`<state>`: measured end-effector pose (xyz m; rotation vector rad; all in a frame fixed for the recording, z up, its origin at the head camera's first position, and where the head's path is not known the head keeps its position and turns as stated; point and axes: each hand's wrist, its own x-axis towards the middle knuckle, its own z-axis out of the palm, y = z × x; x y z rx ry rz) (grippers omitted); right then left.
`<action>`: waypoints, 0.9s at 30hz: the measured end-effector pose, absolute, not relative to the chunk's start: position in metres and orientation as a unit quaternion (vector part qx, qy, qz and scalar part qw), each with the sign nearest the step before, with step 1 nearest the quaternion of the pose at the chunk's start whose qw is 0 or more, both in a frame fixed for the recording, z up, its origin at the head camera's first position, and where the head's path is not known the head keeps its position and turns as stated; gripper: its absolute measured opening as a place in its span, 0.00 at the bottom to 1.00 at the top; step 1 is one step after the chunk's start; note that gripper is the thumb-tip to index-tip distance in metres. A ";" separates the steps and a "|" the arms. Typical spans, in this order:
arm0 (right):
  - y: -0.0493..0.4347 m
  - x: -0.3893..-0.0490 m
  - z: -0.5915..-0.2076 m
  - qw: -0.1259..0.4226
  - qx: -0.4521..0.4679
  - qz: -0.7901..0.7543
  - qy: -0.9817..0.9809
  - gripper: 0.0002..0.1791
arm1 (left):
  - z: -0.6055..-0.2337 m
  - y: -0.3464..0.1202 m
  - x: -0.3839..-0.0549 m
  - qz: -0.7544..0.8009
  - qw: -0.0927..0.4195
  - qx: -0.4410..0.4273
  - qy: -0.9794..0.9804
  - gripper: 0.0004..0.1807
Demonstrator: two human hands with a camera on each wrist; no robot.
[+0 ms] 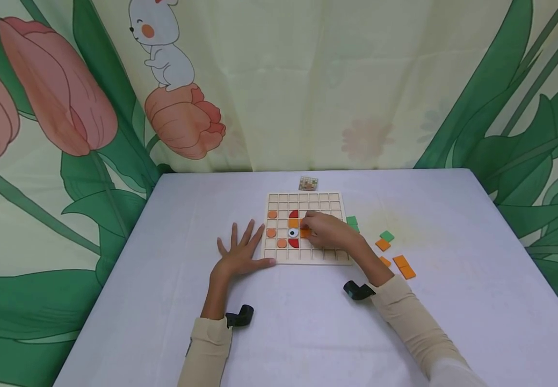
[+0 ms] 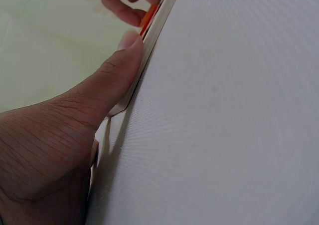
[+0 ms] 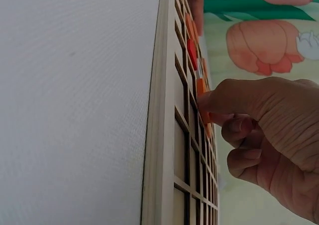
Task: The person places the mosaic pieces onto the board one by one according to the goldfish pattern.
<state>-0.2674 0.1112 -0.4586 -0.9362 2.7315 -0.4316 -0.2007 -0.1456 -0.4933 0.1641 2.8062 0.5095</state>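
1. A tabletop play or recording corner; whether home or studio, the pictures cannot tell.
2. Across the top of the frame: a cartoon-printed fabric backdrop [image 1: 283,97], with large tulips [image 1: 61,91] at upper left, a white animal [image 1: 172,62] right of them.
3. Lower frame: a pale-covered table [image 1: 162,226].
4. Centre: a wooden grid board [image 1: 283,256] bearing coloured pieces [image 1: 272,214].

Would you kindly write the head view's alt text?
A person's right hand touches an orange tile on a pale grid board partly filled with pieces. The left hand lies spread at its left edge; loose green and orange tiles lie at right.
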 end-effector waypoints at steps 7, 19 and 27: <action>0.111 -0.266 -0.456 0.090 -0.334 -0.139 0.928 0.15 | -0.492 -0.146 -0.202 0.181 0.144 0.059 0.971 0.57; 0.116 -0.264 -0.459 0.086 -0.331 -0.150 0.928 0.14 | -0.493 -0.145 -0.200 0.174 0.147 0.056 0.972 0.57; 0.126 -0.262 -0.455 0.081 -0.321 -0.171 0.928 0.15 | -0.493 -0.146 -0.201 0.180 0.146 0.058 0.971 0.57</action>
